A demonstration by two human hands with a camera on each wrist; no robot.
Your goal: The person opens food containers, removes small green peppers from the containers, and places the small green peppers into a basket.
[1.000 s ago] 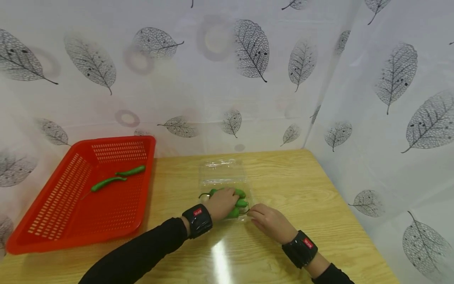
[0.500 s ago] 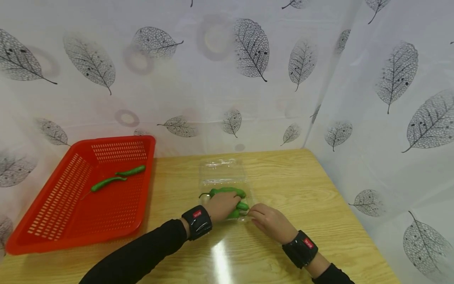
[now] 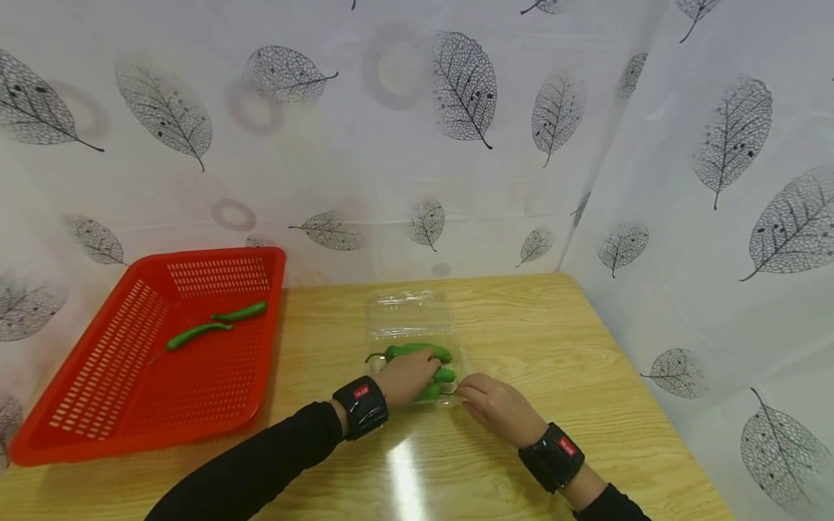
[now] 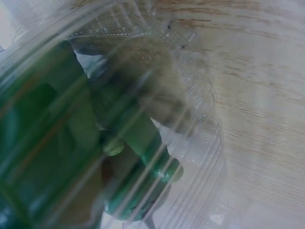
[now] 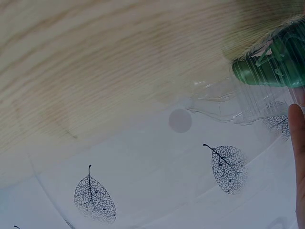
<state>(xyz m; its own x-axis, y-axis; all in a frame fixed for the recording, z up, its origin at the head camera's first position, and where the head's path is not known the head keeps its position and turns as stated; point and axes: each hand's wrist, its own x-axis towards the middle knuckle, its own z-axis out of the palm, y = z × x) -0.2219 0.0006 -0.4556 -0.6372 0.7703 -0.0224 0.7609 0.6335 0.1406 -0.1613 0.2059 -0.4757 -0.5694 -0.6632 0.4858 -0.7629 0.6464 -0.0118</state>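
Note:
A clear plastic clamshell box (image 3: 409,336) lies on the table with its lid folded back. Several green chili peppers are inside; one long pepper (image 3: 438,352) lies across the far side. My left hand (image 3: 405,376) reaches into the box, its fingers curled over a pepper (image 3: 445,375) in the middle and hiding much of it. Another pepper (image 3: 428,393) shows at the near side. At the box's near right corner, my right hand (image 3: 498,407) holds the edge with bent fingers, next to a pepper's stem. The left wrist view shows peppers (image 4: 138,129) blurred through ribbed plastic.
A red slotted plastic basket (image 3: 267,362) stands on the left of the table with two green chili peppers (image 3: 195,334) in it. Wooden tabletop (image 3: 521,325) surrounds the box. A leaf-print sheet (image 3: 391,145) hangs behind and on the right.
My left hand has shifted slightly on the peppers, leaving more of the far long pepper uncovered. The right hand stays at the box corner, and the basket's peppers have not moved.

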